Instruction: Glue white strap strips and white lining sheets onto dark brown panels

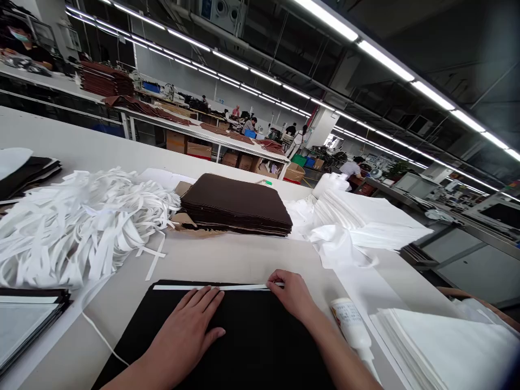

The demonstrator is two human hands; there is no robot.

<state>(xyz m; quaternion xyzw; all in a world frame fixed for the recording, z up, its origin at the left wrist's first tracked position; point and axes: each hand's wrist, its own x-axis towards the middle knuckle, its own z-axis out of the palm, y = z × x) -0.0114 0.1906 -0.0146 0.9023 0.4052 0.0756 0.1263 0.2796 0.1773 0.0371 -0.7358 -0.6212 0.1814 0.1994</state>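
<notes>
**White strip [211, 287] on black panel [260, 341]**

Observed from the left end of the counter [227, 260], moving right.

Far left: a stack of black panels with pale sheets [24, 325] lies at the counter's near edge, with a dark stack [24, 176] further back. A heap of loose white strips [81, 227] sits beside them. A thin white cord [101, 338] runs down toward the black panel.

Centre: the black panel lies flat on the counter, the white strip along its far edge. The person's left hand [184, 338] rests flat on the panel just below the strip, fingers [203, 303] spread and not touching it. The right hand [292, 295] sits on the strip's right end, fingers [278, 279] pressed together; whether they pinch it cannot be told.

Beyond: a stack of dark brown panels [235, 203] sits on cardboard.

Right: a white glue bottle [351, 323] lies just beside the right forearm. White sheets [365, 216] are piled further back, and a white paper stack [447, 346] lies at the near corner.
</notes>
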